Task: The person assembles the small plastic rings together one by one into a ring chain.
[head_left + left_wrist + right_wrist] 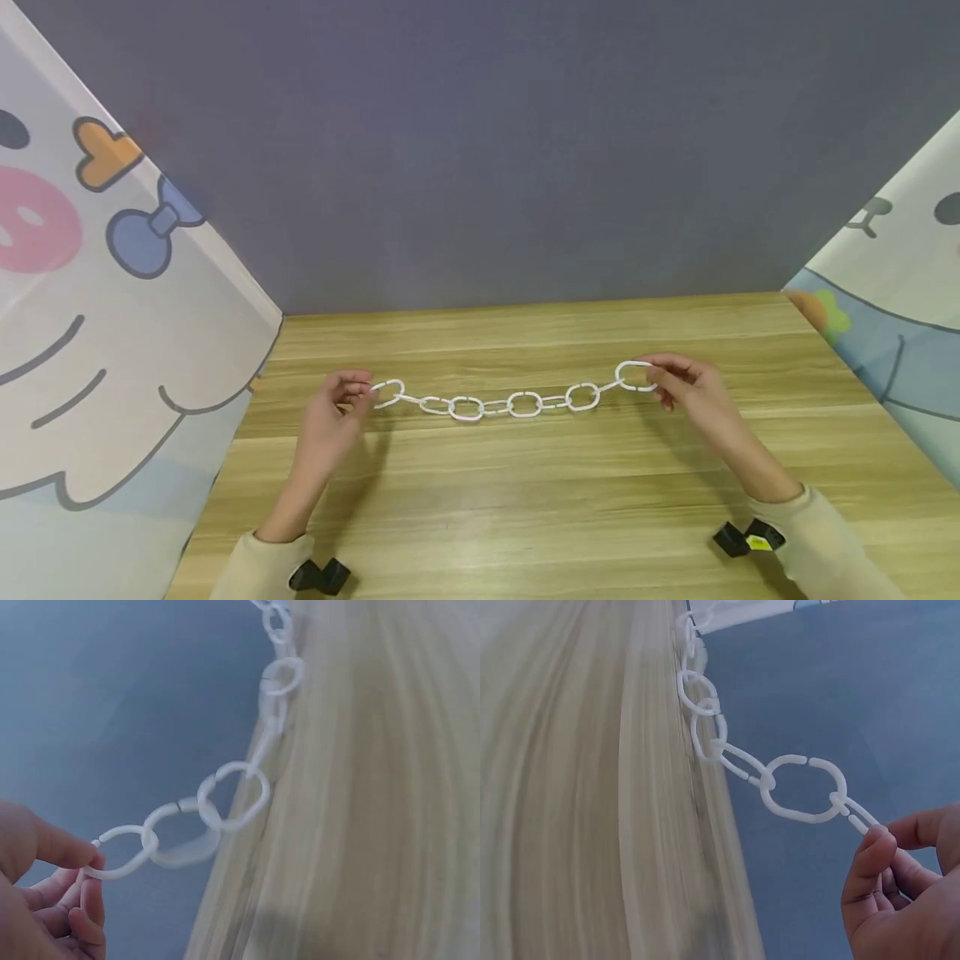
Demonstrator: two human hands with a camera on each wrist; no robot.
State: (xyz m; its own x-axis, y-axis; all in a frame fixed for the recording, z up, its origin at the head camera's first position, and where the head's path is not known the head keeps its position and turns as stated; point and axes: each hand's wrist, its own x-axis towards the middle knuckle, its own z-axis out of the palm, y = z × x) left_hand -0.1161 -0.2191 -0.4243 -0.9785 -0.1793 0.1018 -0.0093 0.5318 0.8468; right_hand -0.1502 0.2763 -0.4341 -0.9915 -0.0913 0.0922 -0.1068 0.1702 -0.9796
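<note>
A white chain of several oval plastic links (467, 408) stretches between both hands, sagging slightly in the middle. At its left end, my left hand (333, 421) pinches the last link between thumb and fingers. My right hand (693, 392) pinches the end link (636, 376) on the other side. In the left wrist view, the thumb and fingers of the left hand (52, 889) grip one link's edge, and small gaps show in some links. The right wrist view has the right hand (904, 885) pinching its link by the tip.
Beneath the hands lies a wood-grain table (480, 517). A grey panel (525, 167) rises along its far edge, and cartoon-printed panels stand at the left (112, 350) and right (900, 275). Small black devices (321, 576) sit at both wrists.
</note>
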